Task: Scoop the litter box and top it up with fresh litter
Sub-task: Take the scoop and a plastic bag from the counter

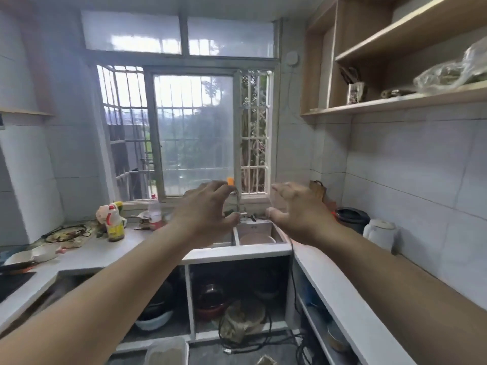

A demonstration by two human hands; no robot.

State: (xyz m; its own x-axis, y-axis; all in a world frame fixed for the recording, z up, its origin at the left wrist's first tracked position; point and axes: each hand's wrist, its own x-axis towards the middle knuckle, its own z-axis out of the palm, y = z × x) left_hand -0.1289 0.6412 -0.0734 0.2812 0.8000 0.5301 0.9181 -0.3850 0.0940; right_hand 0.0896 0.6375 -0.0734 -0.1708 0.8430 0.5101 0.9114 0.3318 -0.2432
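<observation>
I am facing a kitchen sink [279, 235] under a barred window, with both bare arms stretched out over it. My left hand [208, 209] hovers in front of the thin metal faucet [238, 204], which has an orange tip [230, 181]; its fingers are curled but apart and hold nothing I can see. To the right of the faucet, my right hand [297, 209] has its fingers spread and is empty. A translucent plastic tub [166, 350] with greyish contents stands on the floor at the bottom edge. No litter box or scoop is in view.
The white counter [110, 252] carries an oil bottle [115, 223], bowls and cables on the left. A dark pot [351, 219] and a white kettle [379, 231] stand on the right. Pots, bowls and black cables [266, 335] crowd the open space under the sink. Wooden shelves [395, 102] hang at upper right.
</observation>
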